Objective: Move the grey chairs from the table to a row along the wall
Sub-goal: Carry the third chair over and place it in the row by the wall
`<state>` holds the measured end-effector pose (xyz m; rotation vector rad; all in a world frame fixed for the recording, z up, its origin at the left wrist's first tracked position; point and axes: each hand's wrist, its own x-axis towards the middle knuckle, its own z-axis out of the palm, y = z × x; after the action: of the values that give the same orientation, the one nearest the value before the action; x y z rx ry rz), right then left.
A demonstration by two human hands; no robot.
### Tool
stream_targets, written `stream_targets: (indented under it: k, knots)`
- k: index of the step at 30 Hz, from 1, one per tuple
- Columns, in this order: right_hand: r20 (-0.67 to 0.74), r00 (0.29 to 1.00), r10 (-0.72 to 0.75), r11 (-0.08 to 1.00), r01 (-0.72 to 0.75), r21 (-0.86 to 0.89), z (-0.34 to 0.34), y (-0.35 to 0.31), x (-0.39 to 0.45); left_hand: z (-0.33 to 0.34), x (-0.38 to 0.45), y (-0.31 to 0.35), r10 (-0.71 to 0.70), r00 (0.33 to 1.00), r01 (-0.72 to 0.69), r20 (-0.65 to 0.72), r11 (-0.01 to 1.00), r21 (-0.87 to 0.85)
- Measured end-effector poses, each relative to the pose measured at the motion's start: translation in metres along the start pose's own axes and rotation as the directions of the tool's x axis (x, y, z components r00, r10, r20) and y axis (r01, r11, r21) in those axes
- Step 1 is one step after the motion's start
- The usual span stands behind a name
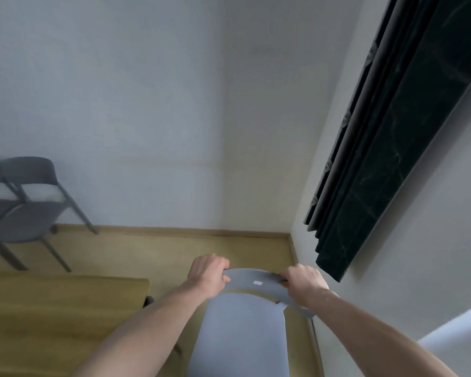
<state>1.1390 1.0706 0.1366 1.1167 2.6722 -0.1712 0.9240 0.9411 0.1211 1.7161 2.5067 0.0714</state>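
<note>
**Both hands on the backrest, chair aimed at the wall**

The left hand (pixel 208 272) is curled over the left end of the curved backrest (pixel 252 280) of a light grey chair (pixel 242 330), knuckles up, fingers wrapped over the top edge and the thumb tucked underneath. The right hand (pixel 303 281) grasps the other end in the same way — fingers folded over the rim, thumb below. Both forearms reach in from the bottom of the view, bare to the elbow.

The chair sits in the lower middle of the view, near the room's corner. Its seat runs lengthwise from the viewer toward the backrest, so its long axis points at the far wall (pixel 147 104), with the backrest on the wall side and the seat's front edge toward the person. A small pale sticker (too small to read) lies on the backrest between the two hands. Whether the legs touch the wooden floor (pixel 161 254) cannot be told — the seat hides them.

To the left, well apart from the held chair, two darker grey chairs (pixel 30 210) stand side by side with their backs close to the same wall. A wooden table (pixel 60 308) fills the lower left, just beside the left forearm. Dark curtains (pixel 392 148) hang along the right-hand wall.
</note>
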Motion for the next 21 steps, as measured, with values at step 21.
stream_targets:
  k: [21]
  knots:
    - [0.065, 0.940, -0.335, 0.928, 0.341, -0.149, -0.104, -0.049, 0.346, 0.033, 0.233, -0.174, -0.377, 0.921, 0.388, 0.101, 0.861, -0.330]
